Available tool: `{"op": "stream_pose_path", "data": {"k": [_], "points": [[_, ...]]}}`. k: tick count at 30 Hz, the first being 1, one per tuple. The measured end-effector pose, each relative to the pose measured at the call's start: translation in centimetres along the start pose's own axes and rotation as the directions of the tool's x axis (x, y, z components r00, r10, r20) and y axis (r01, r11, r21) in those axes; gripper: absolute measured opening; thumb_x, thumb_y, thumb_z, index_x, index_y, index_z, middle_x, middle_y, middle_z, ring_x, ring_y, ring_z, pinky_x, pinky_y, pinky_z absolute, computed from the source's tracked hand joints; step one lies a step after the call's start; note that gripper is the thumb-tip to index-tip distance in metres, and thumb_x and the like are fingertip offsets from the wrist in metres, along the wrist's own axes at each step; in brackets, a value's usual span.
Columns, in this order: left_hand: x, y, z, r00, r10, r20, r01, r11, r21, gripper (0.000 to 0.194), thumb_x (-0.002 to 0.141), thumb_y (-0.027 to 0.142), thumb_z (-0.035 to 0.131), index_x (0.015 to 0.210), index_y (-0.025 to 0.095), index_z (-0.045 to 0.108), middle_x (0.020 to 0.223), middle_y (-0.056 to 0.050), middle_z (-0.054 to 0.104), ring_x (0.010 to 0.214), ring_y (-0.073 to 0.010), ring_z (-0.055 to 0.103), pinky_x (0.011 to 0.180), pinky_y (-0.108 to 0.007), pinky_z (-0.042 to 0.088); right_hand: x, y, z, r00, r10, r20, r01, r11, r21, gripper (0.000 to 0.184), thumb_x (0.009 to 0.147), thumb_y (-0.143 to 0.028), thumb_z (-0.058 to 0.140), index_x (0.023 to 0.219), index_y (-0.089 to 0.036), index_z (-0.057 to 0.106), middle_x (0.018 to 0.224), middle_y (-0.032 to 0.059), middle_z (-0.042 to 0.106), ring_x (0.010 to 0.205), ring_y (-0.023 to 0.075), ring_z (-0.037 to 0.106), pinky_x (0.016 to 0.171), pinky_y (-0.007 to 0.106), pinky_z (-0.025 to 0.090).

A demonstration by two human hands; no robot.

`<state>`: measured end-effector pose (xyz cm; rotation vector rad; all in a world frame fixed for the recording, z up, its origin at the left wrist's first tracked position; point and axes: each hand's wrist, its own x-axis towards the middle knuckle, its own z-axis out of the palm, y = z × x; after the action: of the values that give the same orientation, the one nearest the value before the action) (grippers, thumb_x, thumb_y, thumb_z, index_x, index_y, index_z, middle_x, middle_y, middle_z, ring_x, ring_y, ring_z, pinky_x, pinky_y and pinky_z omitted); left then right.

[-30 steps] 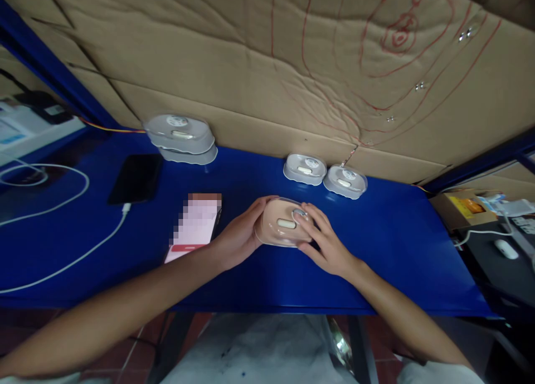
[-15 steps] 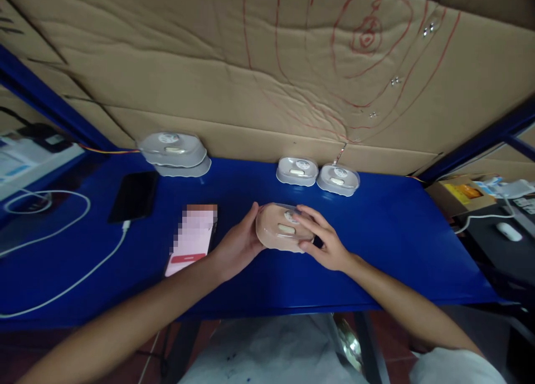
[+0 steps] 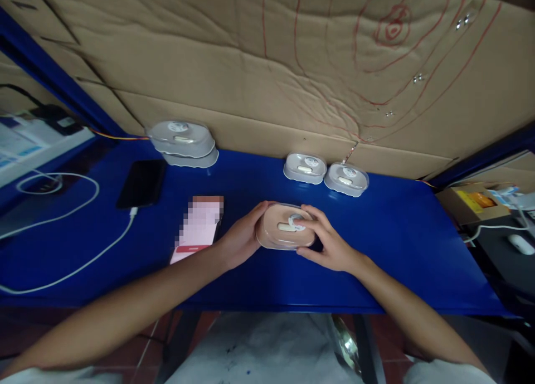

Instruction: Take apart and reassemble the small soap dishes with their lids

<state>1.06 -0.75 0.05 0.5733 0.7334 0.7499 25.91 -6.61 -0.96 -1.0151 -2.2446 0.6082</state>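
Observation:
A peach-coloured oval box with a clear lid (image 3: 278, 239) is held between my two hands above the blue table. On its top are a pale, pill-shaped piece and a round white sticker. My left hand (image 3: 244, 236) grips the box's left end, its fingers partly hidden behind and beneath it. At the right end, my right hand (image 3: 332, 242) holds the box with the fingers over its top and right edge and the thumb at the lower front. The lid sits on the box.
Similar grey boxes stand along the cardboard wall: a stack (image 3: 184, 141) at left, plus one box (image 3: 304, 171) beside another (image 3: 346, 180). A lit phone (image 3: 198, 225) lies left of my hands. Farther left is a dark phone (image 3: 141, 183) with a white cable (image 3: 104, 261).
The view has shifted slightly, so the background sits differently. Both hands still hold the box, and its top faces me a little more. My right fingers have shifted slightly over the sticker.

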Motion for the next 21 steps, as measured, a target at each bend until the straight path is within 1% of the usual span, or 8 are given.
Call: {"op": "stream_pose_path", "data": {"k": [5, 7, 9, 11, 13, 15, 17, 21], "points": [[-0.4, 0.0, -0.1, 0.996, 0.093, -0.002, -0.089, 0.967, 0.240, 0.033, 0.101, 0.052, 0.060, 0.117, 0.026, 0.071, 0.115, -0.002, 0.073, 0.106, -0.0214, 0.066, 0.090, -0.030, 0.052, 0.0, 0.2, -0.6, 0.998, 0.018, 0.054, -0.016, 0.999, -0.043, 0.068, 0.095, -0.045, 0.074, 0.152, -0.030, 0.042, 0.167, 0.0154, 0.029, 0.159, 0.0321, 0.029, 0.126, 0.054, 0.037], [-0.1, 0.6, -0.1, 0.989, 0.136, 0.064, -0.150, 0.873, 0.463, 0.036, 0.104, 0.053, 0.052, 0.119, 0.026, 0.070, 0.122, -0.004, 0.070, 0.116, -0.0246, 0.064, 0.100, -0.037, 0.051, -0.3, 0.1, -1.2, 0.997, 0.043, 0.065, -0.038, 0.997, -0.074, 0.068, 0.093, -0.048, 0.076, 0.149, -0.028, 0.045, 0.164, 0.0165, 0.033, 0.157, 0.0324, 0.033, 0.125, 0.052, 0.040], [1.0, 1.7, 0.0, 0.951, 0.248, 0.187, -0.304, 0.614, 0.729, 0.035, 0.104, 0.048, 0.050, 0.125, 0.025, 0.067, 0.134, -0.008, 0.065, 0.129, -0.0280, 0.059, 0.112, -0.044, 0.046, -1.2, 0.0, -2.1, 0.993, 0.083, 0.083, -0.073, 0.991, -0.110, 0.068, 0.091, -0.050, 0.077, 0.148, -0.028, 0.047, 0.162, 0.0168, 0.036, 0.155, 0.0327, 0.037, 0.124, 0.051, 0.042], [3.0, 3.0, 0.5, 0.848, 0.390, 0.358, -0.463, 0.218, 0.859, 0.039, 0.102, 0.039, 0.054, 0.137, 0.022, 0.060, 0.150, -0.013, 0.054, 0.143, -0.0308, 0.049, 0.120, -0.049, 0.038, -2.9, 0.0, -3.3, 0.987, 0.140, 0.077, -0.127, 0.980, -0.152, 0.069, 0.091, -0.050, 0.077, 0.149, -0.028, 0.046, 0.161, 0.0162, 0.039, 0.154, 0.0328, 0.037, 0.124, 0.052, 0.041], [5.7, 4.4, 1.5, 0.728, 0.444, 0.523, -0.506, -0.168, 0.846, 0.047, 0.102, 0.032, 0.053, 0.147, 0.019, 0.052, 0.162, -0.018, 0.041, 0.153, -0.0333, 0.037, 0.126, -0.054, 0.030, -5.3, 0.4, -4.6, 0.979, 0.203, 0.025, -0.194, 0.962, -0.192, 0.068, 0.093, -0.049, 0.075, 0.150, -0.029, 0.044, 0.160, 0.0157, 0.040, 0.154, 0.0330, 0.037, 0.123, 0.054, 0.041], [8.8, 5.5, 2.7, 0.690, 0.346, 0.635, -0.496, -0.413, 0.764, 0.054, 0.102, 0.027, 0.053, 0.154, 0.016, 0.046, 0.169, -0.021, 0.033, 0.158, -0.0357, 0.028, 0.128, -0.056, 0.026, -8.3, 1.2, -6.3, 0.963, 0.263, -0.054, -0.268, 0.934, -0.236, 0.066, 0.095, -0.048, 0.072, 0.150, -0.029, 0.042, 0.161, 0.0158, 0.040, 0.154, 0.0332, 0.038, 0.123, 0.055, 0.041], [11.4, 6.2, 3.8, 0.721, 0.250, 0.646, -0.455, -0.531, 0.714, 0.057, 0.101, 0.025, 0.056, 0.157, 0.017, 0.045, 0.173, -0.020, 0.026, 0.161, -0.0373, 0.022, 0.128, -0.057, 0.023, -11.4, 2.7, -8.4, 0.933, 0.329, -0.147, -0.360, 0.876, -0.320, 0.063, 0.097, -0.050, 0.068, 0.151, -0.030, 0.042, 0.163, 0.0157, 0.037, 0.154, 0.0347, 0.037, 0.123, 0.058, 0.040], [12.9, 6.2, 4.3, 0.765, 0.256, 0.591, -0.395, -0.538, 0.745, 0.058, 0.096, 0.023, 0.064, 0.152, 0.013, 0.052, 0.165, -0.026, 0.039, 0.154, -0.0450, 0.034, 0.122, -0.063, 0.032, -16.5, 7.1, -13.2, 0.828, 0.406, -0.386, -0.556, 0.682, -0.475, 0.061, 0.100, -0.060, 0.055, 0.153, -0.031, 0.048, 0.163, 0.0158, 0.036, 0.151, 0.0397, 0.039, 0.122, 0.064, 0.036]]}}
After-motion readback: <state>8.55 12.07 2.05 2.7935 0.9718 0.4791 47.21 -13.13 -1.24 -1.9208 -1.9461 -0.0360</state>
